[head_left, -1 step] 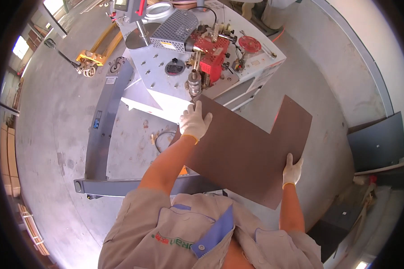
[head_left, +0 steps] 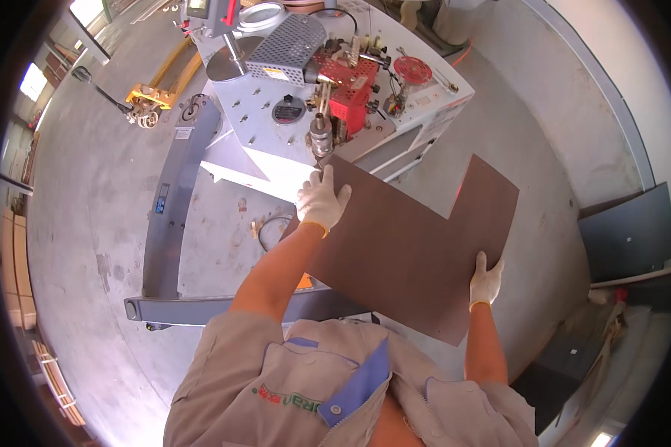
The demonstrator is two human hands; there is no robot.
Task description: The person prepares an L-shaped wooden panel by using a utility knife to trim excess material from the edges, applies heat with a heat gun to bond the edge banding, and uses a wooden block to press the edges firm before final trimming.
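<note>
A large brown panel with a rectangular notch in its far right side is held level in front of me. My left hand, in a white glove, lies on the panel's far left corner with its fingers stretched out and thumb apart. That corner sits under the metal spindle head of a machine with a red block. My right hand, also gloved, grips the panel's right edge, thumb on top and the other fingers hidden beneath. The panel's contact with the spindle is partly hidden by my left fingers.
The machine's grey table carries a perforated guard and a red disc. A grey beam frame stands at floor level on the left. A yellow pallet truck is farther back. Dark panels lean at the right wall.
</note>
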